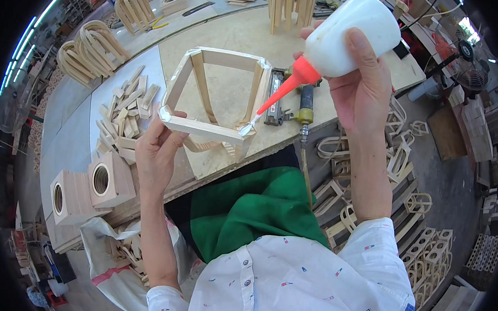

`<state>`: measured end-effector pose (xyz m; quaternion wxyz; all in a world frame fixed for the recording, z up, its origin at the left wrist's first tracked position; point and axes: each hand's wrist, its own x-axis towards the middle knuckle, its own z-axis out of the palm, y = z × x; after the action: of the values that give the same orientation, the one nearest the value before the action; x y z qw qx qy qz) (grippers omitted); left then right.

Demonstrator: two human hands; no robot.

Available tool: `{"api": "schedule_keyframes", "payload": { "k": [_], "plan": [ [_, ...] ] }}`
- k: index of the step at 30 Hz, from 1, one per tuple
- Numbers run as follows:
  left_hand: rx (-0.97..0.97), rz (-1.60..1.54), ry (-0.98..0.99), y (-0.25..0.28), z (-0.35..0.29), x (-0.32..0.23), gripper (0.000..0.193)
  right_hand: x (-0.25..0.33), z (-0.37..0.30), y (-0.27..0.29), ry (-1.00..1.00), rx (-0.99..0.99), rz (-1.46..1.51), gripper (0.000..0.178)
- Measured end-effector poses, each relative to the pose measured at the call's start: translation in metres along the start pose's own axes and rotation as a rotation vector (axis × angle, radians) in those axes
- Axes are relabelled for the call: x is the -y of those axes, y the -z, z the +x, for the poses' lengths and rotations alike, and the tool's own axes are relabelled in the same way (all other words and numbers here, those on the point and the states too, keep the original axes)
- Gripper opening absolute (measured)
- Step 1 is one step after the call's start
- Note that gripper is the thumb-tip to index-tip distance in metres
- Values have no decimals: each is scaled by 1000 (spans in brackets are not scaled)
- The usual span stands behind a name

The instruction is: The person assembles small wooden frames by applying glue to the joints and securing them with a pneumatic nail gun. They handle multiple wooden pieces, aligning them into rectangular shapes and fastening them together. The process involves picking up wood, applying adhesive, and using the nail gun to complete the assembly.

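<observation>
My left hand [158,153] pinches the near left edge of a pale wooden frame [205,129], keeping it tilted up over the table. The frame has an open top of several sides, with slats running down from it. White glue shows on its corners. Upside down in my right hand [359,85] is a white squeeze bottle [354,34] with a long red nozzle. The nozzle's tip touches the near right corner, where a blob of white glue [245,129] sits. Just right of the frame, an air nail gun [306,102] lies on the table.
Loose wooden offcuts [129,107] are heaped left of the frame. Two wooden blocks with round holes [113,176] stand at the table's left edge. Bent wooden arches [100,46] line the far left. A hose [305,175] hangs over the front edge; a white sack [106,255] holds scraps below.
</observation>
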<state>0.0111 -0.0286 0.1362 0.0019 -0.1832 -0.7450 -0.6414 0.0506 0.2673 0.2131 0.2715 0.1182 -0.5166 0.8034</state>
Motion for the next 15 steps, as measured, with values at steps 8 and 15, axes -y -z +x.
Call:
{"api": "schedule_keyframes", "payload": {
  "k": [8, 15],
  "plan": [
    [8, -11, -8, -2, 1, -2, 24, -8, 16, 11, 52, -58, -100, 45],
    [-37, 65, -53, -8, -4, 0, 22, 0, 12, -7, 72, -68, 23, 44]
  ]
}}
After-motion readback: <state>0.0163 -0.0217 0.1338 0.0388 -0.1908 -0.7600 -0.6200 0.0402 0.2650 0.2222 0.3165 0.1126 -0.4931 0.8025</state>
